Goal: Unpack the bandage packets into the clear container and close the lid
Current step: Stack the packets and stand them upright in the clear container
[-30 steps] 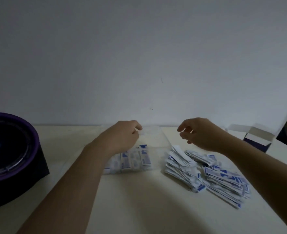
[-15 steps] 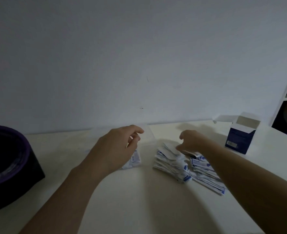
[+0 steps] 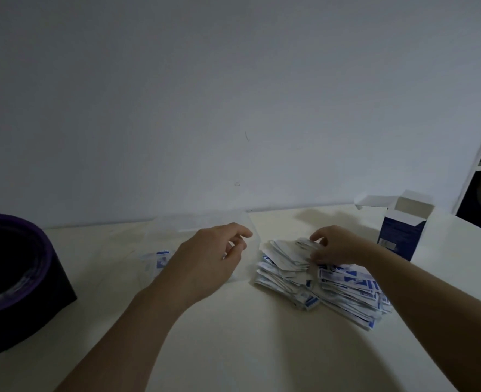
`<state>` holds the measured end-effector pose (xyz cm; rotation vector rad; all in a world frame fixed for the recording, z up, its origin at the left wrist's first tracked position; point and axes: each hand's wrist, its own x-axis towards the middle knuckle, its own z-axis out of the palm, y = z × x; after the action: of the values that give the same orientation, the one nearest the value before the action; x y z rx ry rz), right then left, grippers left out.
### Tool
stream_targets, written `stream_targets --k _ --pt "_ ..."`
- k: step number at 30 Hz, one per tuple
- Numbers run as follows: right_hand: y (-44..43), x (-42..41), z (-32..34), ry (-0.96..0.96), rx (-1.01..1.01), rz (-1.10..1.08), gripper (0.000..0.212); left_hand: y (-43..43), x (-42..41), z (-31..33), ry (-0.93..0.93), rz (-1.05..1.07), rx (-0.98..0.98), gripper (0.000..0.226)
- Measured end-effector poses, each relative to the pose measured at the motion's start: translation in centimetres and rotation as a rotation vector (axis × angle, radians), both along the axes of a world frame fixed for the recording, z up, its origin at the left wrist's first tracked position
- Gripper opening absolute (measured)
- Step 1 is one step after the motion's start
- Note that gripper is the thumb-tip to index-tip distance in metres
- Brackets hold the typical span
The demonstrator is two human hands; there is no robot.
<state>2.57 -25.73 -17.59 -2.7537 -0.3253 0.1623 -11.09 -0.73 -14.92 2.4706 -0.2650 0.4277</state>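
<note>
A pale cream table (image 3: 233,343) runs back to a plain wall. At its left edge sits a dark purple round device (image 3: 21,278) with a glossy black top. A clear container (image 3: 146,264) stands near the back edge, around the middle. Just right of it lies a loose heap of blue-and-white bandage packets (image 3: 332,290). Toward the back right corner stands an open blue carton (image 3: 400,236), flaps up.

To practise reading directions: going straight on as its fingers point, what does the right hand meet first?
Right hand: probably the clear container's side wall, beyond the packet pile; depth unclear.
</note>
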Motion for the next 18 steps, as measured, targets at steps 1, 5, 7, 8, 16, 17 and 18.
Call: stream_targets --k 1,5,7,8,16,17,18 --pt "-0.2 0.0 0.2 0.007 0.047 -0.003 0.051 0.0 0.0 -0.2 0.002 -0.005 -0.012 0.021" --pt "-0.4 -1.2 1.9 0.039 0.339 -0.011 0.046 -0.7 -0.1 -0.7 0.028 -0.076 -0.146 0.025" --pt "0.3 -2.5 2.9 0.05 0.468 0.023 0.043 -1.7 -0.1 -1.1 0.062 -0.119 -0.333 0.028" --pt "0.9 -3.5 3.3 0.06 0.517 0.052 0.041 -2.3 -0.2 -1.5 0.106 -0.123 -0.485 0.027" --pt "8.8 -11.2 -0.3 -0.119 0.532 0.254 0.032 -4.9 -1.9 -5.2 0.523 -0.185 -1.453 0.03" --pt "9.5 -11.6 -1.1 -0.129 0.542 0.241 0.036 -4.8 -2.0 -5.5 0.502 -0.143 -1.488 0.029" --pt "10.0 -12.0 -1.7 -0.127 0.544 0.235 0.043 -4.6 -2.1 -5.7 0.487 -0.091 -1.507 0.028"
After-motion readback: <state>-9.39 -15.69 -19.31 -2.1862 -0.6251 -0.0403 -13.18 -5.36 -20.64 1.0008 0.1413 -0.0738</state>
